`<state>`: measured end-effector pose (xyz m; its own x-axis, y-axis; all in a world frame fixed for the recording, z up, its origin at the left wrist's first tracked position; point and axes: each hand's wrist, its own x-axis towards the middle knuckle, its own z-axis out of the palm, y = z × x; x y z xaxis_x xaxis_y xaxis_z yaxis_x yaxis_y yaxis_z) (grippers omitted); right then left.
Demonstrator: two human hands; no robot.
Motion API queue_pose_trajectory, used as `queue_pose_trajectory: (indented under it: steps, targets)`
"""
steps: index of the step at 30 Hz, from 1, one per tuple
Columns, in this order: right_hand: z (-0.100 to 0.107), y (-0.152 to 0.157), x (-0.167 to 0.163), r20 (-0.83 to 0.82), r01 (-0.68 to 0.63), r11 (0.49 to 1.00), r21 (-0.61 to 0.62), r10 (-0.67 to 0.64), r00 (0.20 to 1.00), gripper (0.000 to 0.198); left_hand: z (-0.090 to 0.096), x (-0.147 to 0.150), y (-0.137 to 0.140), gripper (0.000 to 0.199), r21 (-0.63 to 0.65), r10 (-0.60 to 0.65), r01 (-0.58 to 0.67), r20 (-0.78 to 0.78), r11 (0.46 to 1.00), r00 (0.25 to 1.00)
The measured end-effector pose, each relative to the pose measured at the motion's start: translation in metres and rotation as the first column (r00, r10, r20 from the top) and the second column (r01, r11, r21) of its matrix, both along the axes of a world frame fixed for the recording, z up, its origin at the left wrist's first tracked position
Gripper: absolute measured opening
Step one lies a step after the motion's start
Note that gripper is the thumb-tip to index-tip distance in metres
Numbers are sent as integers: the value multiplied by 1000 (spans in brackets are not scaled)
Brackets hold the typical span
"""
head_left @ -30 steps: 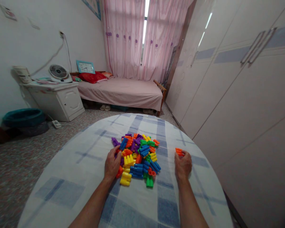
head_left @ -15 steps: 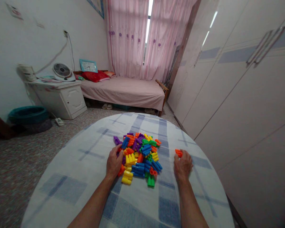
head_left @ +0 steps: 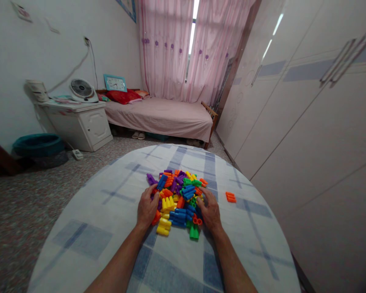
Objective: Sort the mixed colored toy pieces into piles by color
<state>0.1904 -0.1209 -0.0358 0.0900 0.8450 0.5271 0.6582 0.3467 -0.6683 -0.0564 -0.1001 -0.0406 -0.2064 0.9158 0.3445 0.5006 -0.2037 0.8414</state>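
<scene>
A heap of plastic building blocks in yellow, blue, green, orange and purple, shaped like joined tubes, lies mid-table. At its left edge rests my left hand (head_left: 147, 206), thumb and fingers apart, close to a blue block (head_left: 162, 182) and a yellow block (head_left: 168, 203). My right hand (head_left: 210, 208) is at the heap's right side, fingers spread over blocks beside another blue block (head_left: 188, 192); its palm hides some of them. Apart from the heap, to the right, a single orange block (head_left: 231, 197) lies on the cloth.
A blue-and-white checked cloth (head_left: 106, 219) covers the round table. Beyond stand a bed (head_left: 161, 116) with a pink cover and a white cabinet (head_left: 94, 126) bearing a fan (head_left: 81, 89). A teal-lined bin (head_left: 38, 146) is on the floor at left; a tall wardrobe (head_left: 308, 134) lines the right.
My right hand has let go of the orange block, leaving it on the cloth, and has moved left to the heap. My left hand stays at the heap's left edge.
</scene>
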Motion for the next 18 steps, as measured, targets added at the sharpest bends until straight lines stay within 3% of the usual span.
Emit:
queue_pose_trajectory:
  steps: [5,10,13,18]
  targets:
    - [0,-1,2,-31,-77,995,-65,76,997,32,1,1,0,39,-1,2,-2,-2,1000,1000]
    - [-3,0,4,-96,-30,998,-56,24,995,25,2,1,-1,39,1,5,-5,-1,1000,1000]
    - [-4,0,6,-126,-14,997,-82,4,992,28,1,1,0,39,4,6,-6,0,1000,1000]
    - [-3,0,7,-122,-95,993,-76,85,989,32,0,1,1,39,9,6,-6,-4,1000,1000]
